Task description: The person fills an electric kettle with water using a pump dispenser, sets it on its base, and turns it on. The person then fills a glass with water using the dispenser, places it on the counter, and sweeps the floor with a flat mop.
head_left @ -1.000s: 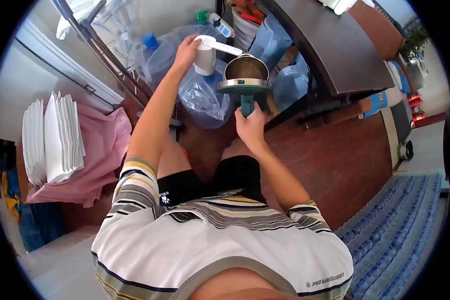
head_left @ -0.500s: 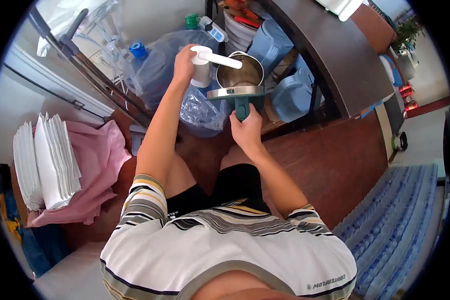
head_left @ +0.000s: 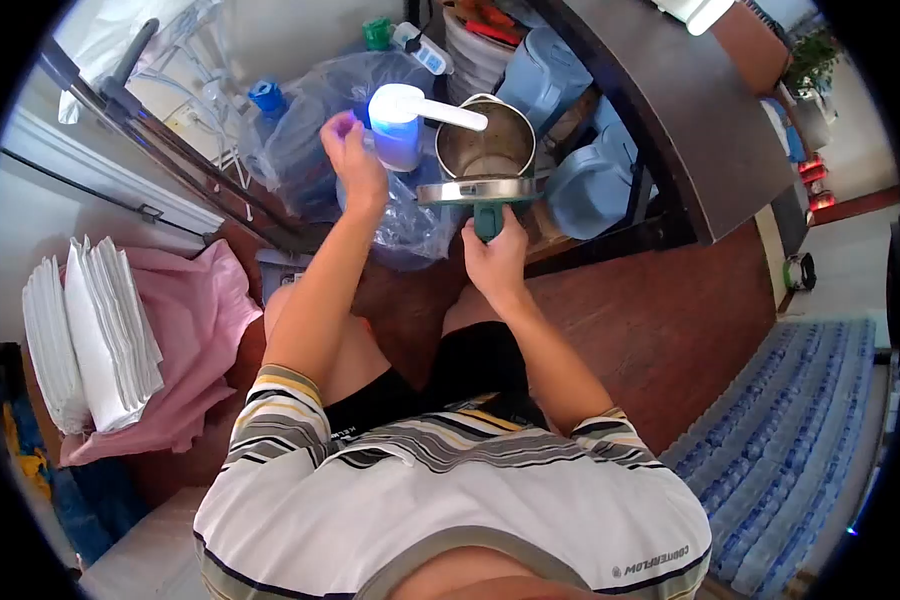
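Currently R hand (head_left: 497, 255) has its grip clamped on the green handle (head_left: 488, 222) of the open kettle (head_left: 485, 140), w/ the white spout (head_left: 455, 115) of the blue-lit dispenser (head_left: 397, 125) over its mouth; L hand (head_left: 358, 175) is just beside the dispenser, fingers apart, nothing seen in it. Prob. the step is lining kettle up w/ spout, & next move calls for a steady hold; fill level can't be told. Blue jugs (head_left: 582, 190) sit nearby by the table (head_left: 710, 130), contents unclear.

So my left hand (head_left: 355, 160) is out at 11 o'clock, open, fingers loosely bent, left forearm (head_left: 322, 275) angled toward 1. Right hand (head_left: 496, 250) is gripping nearer in, just past 12, right forearm (head_left: 550, 350) slanting toward 11.
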### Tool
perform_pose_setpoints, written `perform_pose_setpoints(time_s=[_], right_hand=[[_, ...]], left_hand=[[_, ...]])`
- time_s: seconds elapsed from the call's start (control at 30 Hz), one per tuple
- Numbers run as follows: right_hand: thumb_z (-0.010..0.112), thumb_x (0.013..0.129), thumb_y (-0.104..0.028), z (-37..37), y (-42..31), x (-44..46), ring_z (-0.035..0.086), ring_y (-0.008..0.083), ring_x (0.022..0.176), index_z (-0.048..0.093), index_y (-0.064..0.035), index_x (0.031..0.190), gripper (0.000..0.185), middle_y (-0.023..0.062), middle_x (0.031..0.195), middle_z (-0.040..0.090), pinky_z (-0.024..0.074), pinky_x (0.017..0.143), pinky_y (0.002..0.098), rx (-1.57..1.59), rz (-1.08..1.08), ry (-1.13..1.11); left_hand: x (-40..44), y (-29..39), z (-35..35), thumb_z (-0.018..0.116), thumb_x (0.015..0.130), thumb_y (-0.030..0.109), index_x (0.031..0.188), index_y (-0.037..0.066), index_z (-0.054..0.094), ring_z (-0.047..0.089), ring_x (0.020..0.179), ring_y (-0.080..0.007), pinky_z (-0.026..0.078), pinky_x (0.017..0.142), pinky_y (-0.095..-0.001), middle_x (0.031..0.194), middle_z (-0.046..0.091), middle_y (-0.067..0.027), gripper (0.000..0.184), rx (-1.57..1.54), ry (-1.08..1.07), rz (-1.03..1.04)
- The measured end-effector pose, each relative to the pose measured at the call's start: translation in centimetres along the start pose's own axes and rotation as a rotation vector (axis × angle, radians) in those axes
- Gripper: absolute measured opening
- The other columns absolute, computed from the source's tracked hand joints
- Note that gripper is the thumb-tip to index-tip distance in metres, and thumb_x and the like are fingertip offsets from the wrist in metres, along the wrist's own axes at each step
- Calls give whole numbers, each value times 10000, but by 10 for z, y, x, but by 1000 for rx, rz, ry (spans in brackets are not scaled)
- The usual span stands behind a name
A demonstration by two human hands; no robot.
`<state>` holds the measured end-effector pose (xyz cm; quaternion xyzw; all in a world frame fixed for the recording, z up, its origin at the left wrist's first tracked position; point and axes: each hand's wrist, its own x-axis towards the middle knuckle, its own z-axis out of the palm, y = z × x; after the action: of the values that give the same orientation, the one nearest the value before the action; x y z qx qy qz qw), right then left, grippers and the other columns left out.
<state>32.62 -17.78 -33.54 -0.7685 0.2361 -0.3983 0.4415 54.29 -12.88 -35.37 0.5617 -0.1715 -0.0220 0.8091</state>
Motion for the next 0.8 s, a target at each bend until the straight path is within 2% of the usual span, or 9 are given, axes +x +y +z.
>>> perform_pose_setpoints(time_s=[0.07,0.17,0.27,0.33,0.47,0.63,0.7,0.73,0.8], right_hand=[[680,769,-72,-3,3,0,650,425,809,589,33,932,215,231,800,641,510,701,430,-44,24,-5],[677,775,-77,-4,6,-1,651,426,800,588,33,911,197,236,803,642,509,693,428,-67,33,-16],[673,781,-84,-3,4,-2,647,432,791,588,31,894,182,237,800,643,507,683,429,-29,24,-21],[672,783,-86,-1,4,-1,646,433,785,587,30,890,179,235,792,641,506,679,430,-12,-4,-7],[671,785,-89,-4,13,-1,647,428,772,589,28,883,173,232,773,638,504,672,432,-25,-60,-4],[666,775,-72,-11,4,1,645,428,772,593,20,880,158,225,770,638,503,676,432,-10,-55,-64],[668,769,-72,-11,2,1,647,423,779,596,21,884,164,223,773,641,503,688,434,-31,-35,-76],[668,769,-72,-11,1,2,647,423,779,596,21,884,164,223,773,641,503,688,434,-31,-35,-74],[672,771,-90,-10,-1,1,647,428,802,600,19,888,175,232,790,646,502,701,440,13,-22,-58]], left_hand=[[-40,7,-7,511,910,107,1201,-15,511,481,1077,-187,383,950,-302,1163,510,-106,315,55,113,-21],[-80,8,-9,540,872,76,1222,-22,465,480,1010,-186,393,934,-307,1124,491,-94,371,123,-165,-45],[-96,17,4,592,816,50,1320,-26,395,485,1121,-218,393,993,-343,1229,476,-113,547,83,-410,-292],[-99,2,9,664,760,11,1427,-23,282,436,1274,-283,363,1067,-369,1324,450,-160,769,107,-647,-211],[-85,-18,15,774,724,28,1485,-17,186,365,1360,-328,355,1109,-394,1414,373,-217,962,263,-720,96],[-95,-13,22,805,708,9,1481,-18,175,423,1314,-319,402,1076,-403,1382,411,-217,998,196,-630,-35],[-100,-1,23,734,763,-20,1339,-9,405,543,1192,-266,480,992,-392,1233,534,-155,663,229,-575,29],[-100,0,24,734,763,-20,1339,-9,405,543,1192,-266,480,992,-392,1233,534,-155,663,228,-577,29],[-98,3,23,791,732,27,1378,-30,401,579,1143,-343,485,975,-411,1230,566,-194,757,322,-586,-22]])
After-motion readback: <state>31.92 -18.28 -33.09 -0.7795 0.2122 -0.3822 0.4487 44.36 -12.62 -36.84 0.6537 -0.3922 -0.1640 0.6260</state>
